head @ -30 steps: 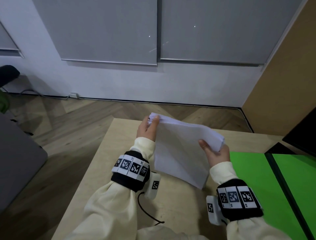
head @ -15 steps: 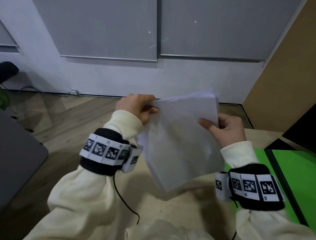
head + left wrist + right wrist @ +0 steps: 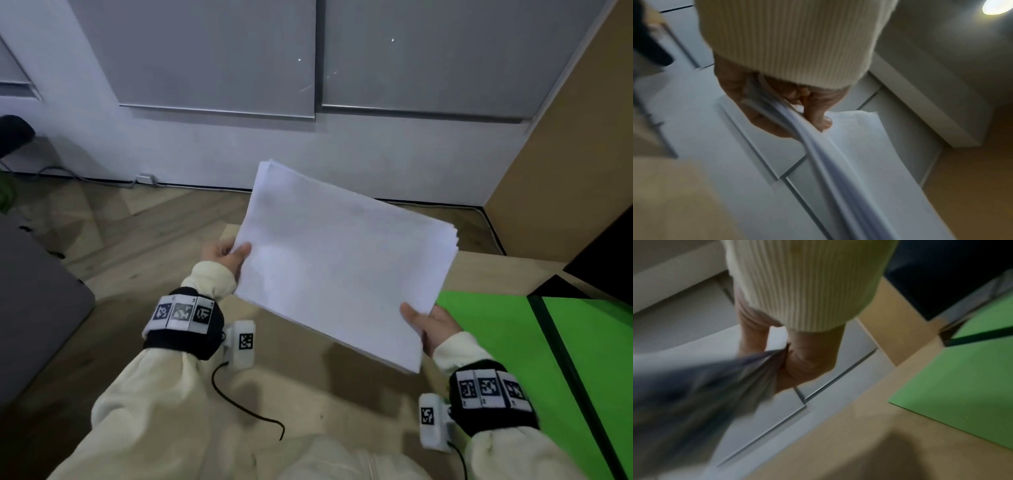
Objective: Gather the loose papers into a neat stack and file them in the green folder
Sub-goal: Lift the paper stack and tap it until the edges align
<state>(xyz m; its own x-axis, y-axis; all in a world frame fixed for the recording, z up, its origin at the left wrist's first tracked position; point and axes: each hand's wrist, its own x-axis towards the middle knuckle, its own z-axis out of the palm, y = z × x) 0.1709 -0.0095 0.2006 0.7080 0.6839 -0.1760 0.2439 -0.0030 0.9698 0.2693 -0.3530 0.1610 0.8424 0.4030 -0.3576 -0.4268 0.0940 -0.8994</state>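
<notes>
table (image 3: 308, 404): light wood, lay under both hands; nothing loose was seen on the part in view, far side hidden by the sheets.
green folder (image 3: 513, 359): lay open and flat on the table, just right of the right-hand grip and below it; black spine ran down its middle; no sheets were in it yet.
paper stack (image 3: 342, 260): white sheets, all gathered into one pile, was held up in the air between the two grips, tilted, clear of the table; edges at the far right corner were slightly stepped, so not fully squared.
left hand (image 3: 224, 255): pinched the stack's left edge, thumb on top, fingers underneath; the left wrist view showed the same pinch (image 3: 777, 113).
right hand (image 3: 430, 323): gripped the near right corner, thumb on top, fingers curled below; the right wrist view was blurred but showed sheets clamped in it (image 3: 795, 363).
done: gathering looked finished.
left: likely a last squaring tap, carry the pile right onto the folder, lay it in, close the cover.
progress: roughly halfway, by my read.
</notes>
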